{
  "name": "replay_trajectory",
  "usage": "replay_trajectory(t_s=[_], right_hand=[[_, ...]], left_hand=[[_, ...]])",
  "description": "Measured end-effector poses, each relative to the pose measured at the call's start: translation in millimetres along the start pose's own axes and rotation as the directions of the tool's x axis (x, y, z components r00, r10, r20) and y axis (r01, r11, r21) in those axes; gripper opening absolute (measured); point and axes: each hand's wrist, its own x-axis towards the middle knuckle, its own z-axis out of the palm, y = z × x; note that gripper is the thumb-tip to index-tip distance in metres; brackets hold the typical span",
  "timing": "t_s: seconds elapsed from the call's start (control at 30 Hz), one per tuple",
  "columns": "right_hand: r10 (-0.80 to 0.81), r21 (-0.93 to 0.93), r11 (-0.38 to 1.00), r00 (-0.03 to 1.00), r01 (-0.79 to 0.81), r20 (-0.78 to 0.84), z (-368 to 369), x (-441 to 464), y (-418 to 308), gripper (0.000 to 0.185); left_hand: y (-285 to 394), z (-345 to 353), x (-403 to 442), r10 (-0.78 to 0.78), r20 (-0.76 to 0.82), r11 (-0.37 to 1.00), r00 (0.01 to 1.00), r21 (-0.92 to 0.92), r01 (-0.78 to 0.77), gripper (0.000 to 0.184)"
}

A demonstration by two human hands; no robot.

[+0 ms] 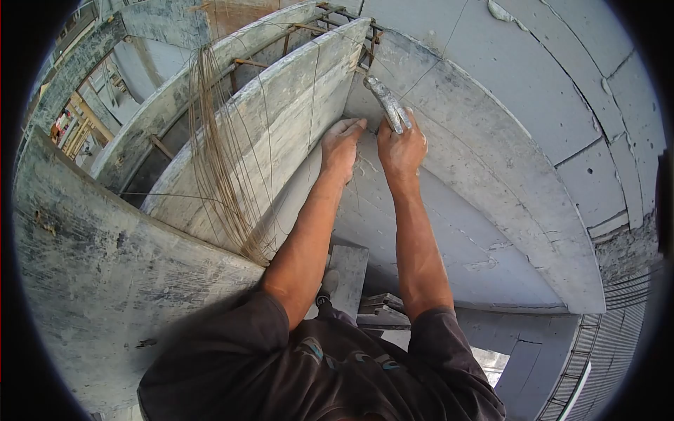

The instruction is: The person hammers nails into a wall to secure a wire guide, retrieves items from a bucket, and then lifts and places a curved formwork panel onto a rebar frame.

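My right hand (402, 151) is closed around a claw hammer (385, 99), gripping it close to its worn silver head; most of the handle is hidden. Beside it, my left hand (340, 149) is closed, with thumb and fingers drawn together; whatever they hold, if anything, is too small to make out. Both hands are in the corner where a pale left form panel (295, 91) meets a curved right panel (491, 154). Left of my arms, a bundle of thin tie wire (217, 154) hangs over the left panel's top edge.
Rusty reinforcing bars (235, 74) run between the left panels. A large scuffed panel (126, 281) curves along my left side. Grey boards (554, 105) lie beyond the right panel. My foot (328, 283) is on a narrow plank (349, 270), near stacked wood pieces (382, 312).
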Motion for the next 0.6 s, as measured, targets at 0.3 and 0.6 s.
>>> replay_trajectory(t_s=[0.3,0.6], right_hand=[[-0.005,-0.018,1.0,1.0,0.005,-0.004,0,0,0,0.027],[0.14,0.084,0.985,0.983,-0.15,0.116,-48,1,-3,0.023]], left_hand=[[-70,-9,26,-0.336,0.275,0.826,0.901,-0.374,0.422,0.016],[-69,32,-33,-0.135,0.122,0.968,0.983,-0.196,0.157,0.018]])
